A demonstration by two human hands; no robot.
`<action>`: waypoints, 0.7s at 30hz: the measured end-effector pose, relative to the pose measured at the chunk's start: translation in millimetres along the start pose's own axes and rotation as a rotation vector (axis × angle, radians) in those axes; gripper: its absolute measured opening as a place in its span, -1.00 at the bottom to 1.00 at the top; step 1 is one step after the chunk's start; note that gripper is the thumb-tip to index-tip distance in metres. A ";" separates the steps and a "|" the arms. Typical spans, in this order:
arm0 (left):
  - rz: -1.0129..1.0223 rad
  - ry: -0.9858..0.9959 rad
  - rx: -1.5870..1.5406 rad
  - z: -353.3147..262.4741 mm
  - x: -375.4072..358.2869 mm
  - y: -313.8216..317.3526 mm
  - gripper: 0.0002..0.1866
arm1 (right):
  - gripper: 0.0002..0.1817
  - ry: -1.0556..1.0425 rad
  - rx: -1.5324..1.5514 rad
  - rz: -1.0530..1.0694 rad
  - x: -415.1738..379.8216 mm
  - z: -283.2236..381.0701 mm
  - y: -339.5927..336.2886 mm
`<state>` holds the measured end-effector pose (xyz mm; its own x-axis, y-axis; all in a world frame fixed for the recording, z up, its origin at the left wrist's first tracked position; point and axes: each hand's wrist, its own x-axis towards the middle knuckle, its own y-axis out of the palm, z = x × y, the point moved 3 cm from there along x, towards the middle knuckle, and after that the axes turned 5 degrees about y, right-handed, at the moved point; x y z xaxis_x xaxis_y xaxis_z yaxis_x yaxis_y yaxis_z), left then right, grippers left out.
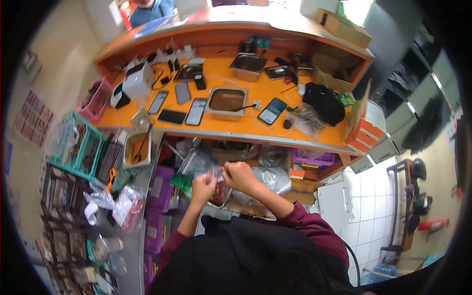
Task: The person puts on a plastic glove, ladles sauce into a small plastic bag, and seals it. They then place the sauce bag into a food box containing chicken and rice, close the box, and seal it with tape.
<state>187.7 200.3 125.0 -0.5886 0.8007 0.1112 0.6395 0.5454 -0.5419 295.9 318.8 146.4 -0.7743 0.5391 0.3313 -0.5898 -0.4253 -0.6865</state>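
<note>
Both arms bent, forearms reaching forward, maroon sleeves pushed up past wrists. Left hand [202, 186] fisted, fingers curled in, knuckles up. Right hand [239, 176] just beside it, slightly ahead, fingers pinched closed. Hands nearly touching.

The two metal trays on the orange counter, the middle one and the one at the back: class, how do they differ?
The middle tray sits near the counter's front edge among phones; the back tray sits by the rear wall. The middle tray has a brownish inside and a dark utensil resting in it; the back tray looks grey, with no utensil visible. Both are rectangular metal trays on the orange counter.
</note>
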 end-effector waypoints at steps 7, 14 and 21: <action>-0.239 0.292 -0.377 -30.9 44.0 -12.5 -0.72 | -0.79 0.053 0.163 0.004 44.8 -7.3 -12.4; 0.034 0.412 -0.173 -25.0 97.7 -16.5 -0.60 | -0.70 0.692 1.100 0.251 74.5 -44.5 15.9; -0.117 0.218 -0.435 13.3 163.4 -43.1 -0.56 | -0.50 0.630 0.391 -0.740 116.4 -133.0 -6.2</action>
<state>57.3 304.4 155.4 -0.5814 0.7358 0.3471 0.7496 0.6504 -0.1232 239.9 480.9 103.1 0.0035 0.9940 0.1092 -0.9876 0.0206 -0.1557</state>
